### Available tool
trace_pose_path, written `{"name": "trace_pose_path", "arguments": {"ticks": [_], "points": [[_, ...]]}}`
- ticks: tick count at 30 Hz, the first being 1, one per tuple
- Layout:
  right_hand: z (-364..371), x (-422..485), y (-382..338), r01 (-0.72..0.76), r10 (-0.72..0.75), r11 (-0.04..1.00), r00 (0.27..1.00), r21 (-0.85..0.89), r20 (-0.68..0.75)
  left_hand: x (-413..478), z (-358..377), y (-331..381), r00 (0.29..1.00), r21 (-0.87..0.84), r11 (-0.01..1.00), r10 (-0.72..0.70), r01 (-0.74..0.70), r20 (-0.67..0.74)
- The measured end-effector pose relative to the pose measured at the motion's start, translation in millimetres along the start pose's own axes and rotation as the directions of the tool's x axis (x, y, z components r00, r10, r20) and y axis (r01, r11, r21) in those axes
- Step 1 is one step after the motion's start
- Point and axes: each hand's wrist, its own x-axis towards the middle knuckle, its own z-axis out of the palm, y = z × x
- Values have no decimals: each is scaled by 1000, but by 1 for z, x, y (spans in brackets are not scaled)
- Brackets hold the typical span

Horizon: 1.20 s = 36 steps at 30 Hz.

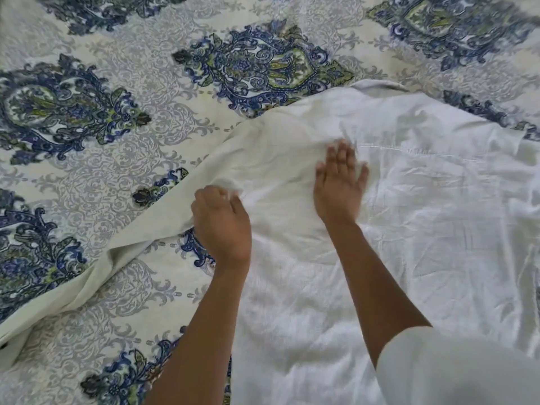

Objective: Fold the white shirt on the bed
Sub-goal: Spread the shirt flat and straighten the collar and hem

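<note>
Head view: the white shirt [423, 206] is seen spread over the centre and right of the bed [292, 13], creased, w/ its body taking up most of the lower right. The bed is covered by a bedspread [111, 159] printed in cream and pale grey w/ big blue-and-green medallions; it is left bare on the left and along the top. What looks like the collar [377, 86] is found at the shirt's far edge, top centre-right, lying on the bedspread. One shirt sleeve [128, 232] is stretched diagonally down to the bottom-left corner, where its end is cut off by the frame edge.

On the left hand [222, 226] the fingers are curled and a bunch of fabric is gripped approx. where the shirt sleeve joins the body. The cloth is raised off the bedspread there, so a patch of pattern is seen beside the wrist.

The right hand [340, 185] is held flat, palm down, fingers straight and slightly spread, pressed on the upper part of the shirt's body, w/ nothing grasped. Its fingertips are blurred.

The two hands are near each other, not touching, the left one lower in frame. Both forearms are bare. A pale sleeve [455, 372] on the person's right arm is seen at bottom right, over the shirt.
</note>
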Motion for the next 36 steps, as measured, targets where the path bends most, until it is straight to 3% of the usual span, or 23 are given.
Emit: {"name": "trace_pose_path", "arguments": {"ticks": [2,3,6,8,10,12,14,16,18,20,23,25,27,28,30,32,33,36], "points": [[-6,1,-17,119,-114,991,991,65,-75,17,15,15,961,107,960,269,-261,-69],[-5,3,-22,172,-165,982,982,80,-91,31,25,26,931,158,921,365,-356,-28],[-4,21,-18,180,-169,979,979,97,-112,81,53,55,863,177,863,414,-473,289],[-4,33,-15,218,-205,973,967,79,-150,114,71,62,831,165,886,323,-434,452],[-3,43,-15,297,-287,953,947,56,-144,142,75,68,790,37,960,207,-279,577],[0,52,-16,342,-333,939,932,42,-145,162,72,74,690,-95,992,130,-89,712],[0,59,-15,329,-318,942,938,61,-140,174,66,78,586,-54,995,92,-82,805],[2,63,-15,342,-334,938,936,56,-114,179,67,76,593,-67,997,82,-47,801],[2,68,-10,338,-336,941,936,2,-104,181,74,68,650,-151,986,69,71,757],[-2,76,3,230,-232,973,967,-34,-103,180,80,61,716,-179,978,47,110,697],[-14,81,16,66,-64,998,990,9,-125,162,88,68,854,11,992,105,-129,510],[-20,71,3,133,-139,990,965,-39,-221,123,90,82,919,150,938,259,-313,298],[-17,55,-7,318,-321,947,926,-48,-199,72,93,87,843,68,865,463,-497,275],[-14,48,-1,365,-366,931,925,-30,-102,52,95,85,783,28,826,522,-563,338],[-10,40,38,333,-334,942,943,-46,-8,42,102,66,678,62,756,545,-652,494],[-17,43,101,191,-196,980,975,-59,-102,57,107,42,622,146,663,571,-734,535],[-24,45,136,52,-58,998,986,-41,-156,63,106,38,625,179,644,575,-744,528],[-54,42,191,-339,347,938,923,74,-168,51,103,61,733,219,741,488,-635,473]]}}
